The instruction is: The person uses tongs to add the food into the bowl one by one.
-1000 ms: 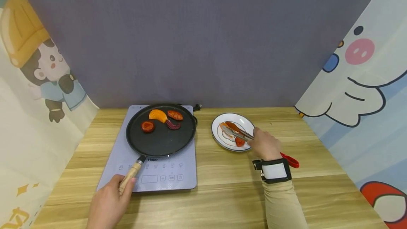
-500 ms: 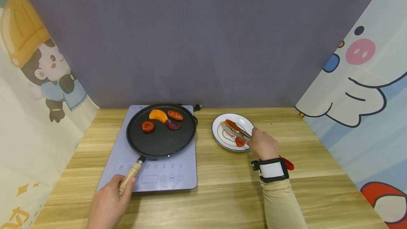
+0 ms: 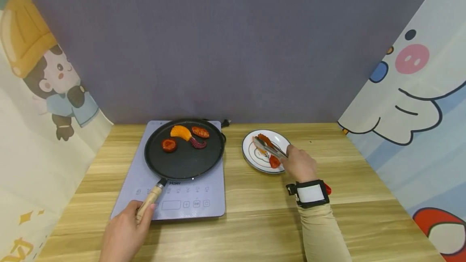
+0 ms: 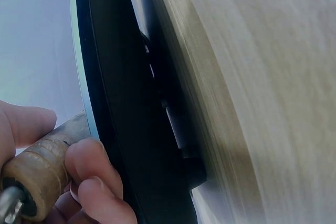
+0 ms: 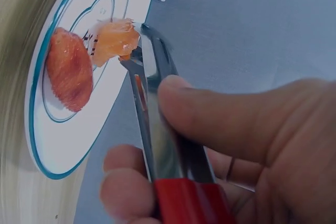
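Note:
My left hand (image 3: pixel 125 229) grips the wooden handle (image 3: pixel 150 202) of a flat black frying pan (image 3: pixel 182 163). Metal tongs (image 3: pixel 271 148) with a red grip (image 5: pixel 191 200) are held in my right hand (image 3: pixel 300 165), thumb on one arm and fingers beneath the other. Their narrowed tips are at a pale orange food piece (image 5: pixel 116 40) on a white plate (image 3: pixel 248 160) with a dark rim; whether they pinch it I cannot tell. Beside it on the plate lie a reddish ridged piece (image 5: pixel 70 69) and a long red-brown piece (image 3: pixel 265 138), partly covered by the tongs.
The pan sits on a grey induction cooker (image 3: pixel 214 197). In it lie a round red-brown piece (image 3: pixel 169 145), an orange piece (image 3: pixel 180 132), an octopus tentacle (image 3: pixel 198 143) and a scored sausage (image 3: pixel 200 132). A black plug (image 3: pixel 226 123) lies behind, near the grey back wall (image 3: pixel 233 51).
The right hand has shifted slightly left, and the tongs' tips have moved slightly away from me over the plate. Their red loop shows less behind the wrist. The left hand stays on the pan handle.

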### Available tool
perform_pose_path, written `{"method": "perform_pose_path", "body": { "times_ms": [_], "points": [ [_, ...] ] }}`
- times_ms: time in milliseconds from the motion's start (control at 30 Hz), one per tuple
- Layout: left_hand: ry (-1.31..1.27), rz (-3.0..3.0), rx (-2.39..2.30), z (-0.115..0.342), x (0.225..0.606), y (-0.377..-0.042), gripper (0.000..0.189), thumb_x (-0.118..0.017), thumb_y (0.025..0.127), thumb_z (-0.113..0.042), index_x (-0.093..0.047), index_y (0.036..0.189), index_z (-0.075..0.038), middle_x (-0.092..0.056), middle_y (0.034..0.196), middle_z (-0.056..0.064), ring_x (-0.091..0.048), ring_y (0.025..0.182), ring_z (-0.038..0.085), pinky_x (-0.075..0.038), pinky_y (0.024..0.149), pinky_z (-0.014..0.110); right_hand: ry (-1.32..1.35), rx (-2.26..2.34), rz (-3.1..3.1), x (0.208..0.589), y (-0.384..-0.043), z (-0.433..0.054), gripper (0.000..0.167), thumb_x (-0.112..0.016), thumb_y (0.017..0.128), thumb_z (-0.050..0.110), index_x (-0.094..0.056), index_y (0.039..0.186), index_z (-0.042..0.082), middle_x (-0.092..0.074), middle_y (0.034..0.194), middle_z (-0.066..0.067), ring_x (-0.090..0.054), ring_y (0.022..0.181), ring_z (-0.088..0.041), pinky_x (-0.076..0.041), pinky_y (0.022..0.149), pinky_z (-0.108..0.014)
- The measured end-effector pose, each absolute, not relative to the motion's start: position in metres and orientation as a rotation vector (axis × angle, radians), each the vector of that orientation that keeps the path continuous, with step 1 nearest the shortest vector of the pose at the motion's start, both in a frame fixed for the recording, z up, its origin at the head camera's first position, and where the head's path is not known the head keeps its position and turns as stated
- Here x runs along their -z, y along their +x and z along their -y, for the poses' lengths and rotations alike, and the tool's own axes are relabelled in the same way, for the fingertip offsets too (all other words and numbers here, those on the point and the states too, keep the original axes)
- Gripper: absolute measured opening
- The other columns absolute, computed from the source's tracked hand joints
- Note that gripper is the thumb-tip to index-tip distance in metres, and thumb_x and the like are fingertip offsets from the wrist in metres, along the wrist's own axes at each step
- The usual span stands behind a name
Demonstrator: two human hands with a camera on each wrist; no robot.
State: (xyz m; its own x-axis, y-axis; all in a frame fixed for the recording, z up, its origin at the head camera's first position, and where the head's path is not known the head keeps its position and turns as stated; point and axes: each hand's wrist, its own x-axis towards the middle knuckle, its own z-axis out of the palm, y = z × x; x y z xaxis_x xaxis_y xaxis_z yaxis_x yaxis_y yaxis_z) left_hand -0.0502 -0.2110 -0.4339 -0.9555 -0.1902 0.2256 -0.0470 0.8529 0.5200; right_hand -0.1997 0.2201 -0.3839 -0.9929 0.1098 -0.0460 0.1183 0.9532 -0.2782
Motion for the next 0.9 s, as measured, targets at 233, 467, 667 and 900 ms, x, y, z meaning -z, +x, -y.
{"method": "perform_pose_path", "body": {
  "times_ms": [233, 467, 667, 900],
  "points": [
    [0.171, 2.750, 0.779, 0.2106, 0.4333, -0.0511, 0.031, -0.069, 0.097, -0.030, -0.067, 0.099, 0.002, -0.051, 0.060, 0.002, -0.047, 0.054, 0.018, -0.036, 0.050, 0.035, 0.199, 0.487, -3.098, 0.3810, -0.1987, -0.2189, 0.023, -0.067, 0.097, 0.027, -0.062, 0.100, 0.005, -0.066, 0.086, -0.015, -0.059, 0.071, -0.028, -0.039, 0.054, -0.038],
    [0.187, 2.764, 0.779, 0.2105, 0.4325, -0.0510, 0.032, -0.068, 0.098, -0.031, -0.067, 0.100, 0.002, -0.051, 0.061, 0.002, -0.047, 0.054, 0.018, -0.037, 0.050, 0.035, 0.181, 0.498, -3.089, 0.3802, -0.1983, -0.2186, 0.024, -0.067, 0.097, 0.029, -0.061, 0.099, 0.006, -0.065, 0.085, -0.014, -0.058, 0.070, -0.027, -0.038, 0.054, -0.037],
    [0.181, 2.753, 0.769, 0.2103, 0.4330, -0.0507, 0.031, -0.069, 0.097, -0.030, -0.068, 0.099, 0.001, -0.051, 0.060, 0.002, -0.047, 0.054, 0.018, -0.037, 0.050, 0.036, 0.186, 0.506, -3.097, 0.3795, -0.1981, -0.2173, 0.024, -0.067, 0.097, 0.029, -0.061, 0.099, 0.006, -0.065, 0.086, -0.014, -0.058, 0.070, -0.027, -0.038, 0.054, -0.037],
    [0.182, 2.758, 0.769, 0.2109, 0.4341, -0.0500, 0.031, -0.069, 0.097, -0.031, -0.068, 0.099, 0.001, -0.051, 0.060, 0.002, -0.048, 0.055, 0.018, -0.037, 0.050, 0.036, 0.132, 0.582, -3.181, 0.3773, -0.1945, -0.2130, 0.025, -0.067, 0.096, 0.030, -0.060, 0.099, 0.006, -0.065, 0.083, -0.014, -0.058, 0.068, -0.027, -0.036, 0.051, -0.036]
  ]
}}
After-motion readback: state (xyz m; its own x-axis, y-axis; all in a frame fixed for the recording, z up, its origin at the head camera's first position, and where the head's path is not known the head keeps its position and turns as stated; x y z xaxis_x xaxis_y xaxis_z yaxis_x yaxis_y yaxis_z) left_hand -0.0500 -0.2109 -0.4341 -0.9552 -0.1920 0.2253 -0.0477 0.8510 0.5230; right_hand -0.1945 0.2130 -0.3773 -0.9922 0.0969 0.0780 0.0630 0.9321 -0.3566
